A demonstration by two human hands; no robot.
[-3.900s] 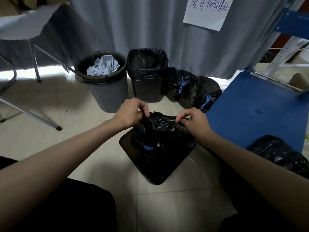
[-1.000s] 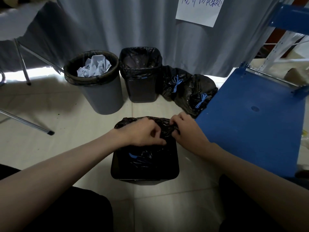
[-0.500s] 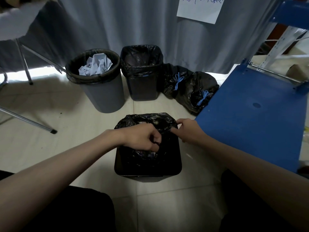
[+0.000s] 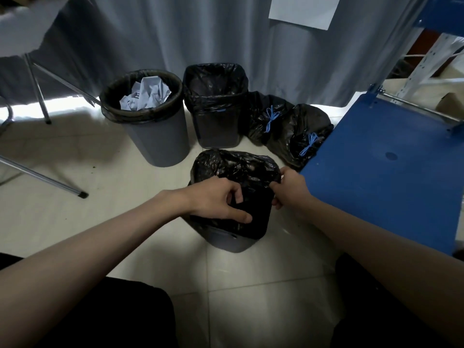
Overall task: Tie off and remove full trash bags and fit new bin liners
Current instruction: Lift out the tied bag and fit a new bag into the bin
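Note:
A small dark square bin (image 4: 227, 241) stands on the floor right in front of me, and a black liner (image 4: 236, 167) is draped over its top and down its sides. My left hand (image 4: 217, 200) pinches the liner at the bin's near left rim. On the right rim my right hand (image 4: 288, 190) grips the plastic's edge. Behind stand a round grey bin (image 4: 158, 136) with crumpled paper (image 4: 145, 92) in its black liner, and a square black bin (image 4: 217, 126) with an open liner.
Two tied black bags (image 4: 288, 126) with blue strings lie at the back right against a grey curtain (image 4: 200, 28). A blue shelf board (image 4: 391, 167) is close on the right. Metal table legs (image 4: 37, 172) stand at the left. My dark-trousered knees flank the bin.
The liner has been spread from a bunch over the bin's rim. My left hand has shifted to the near left rim and my right hand out to the right rim.

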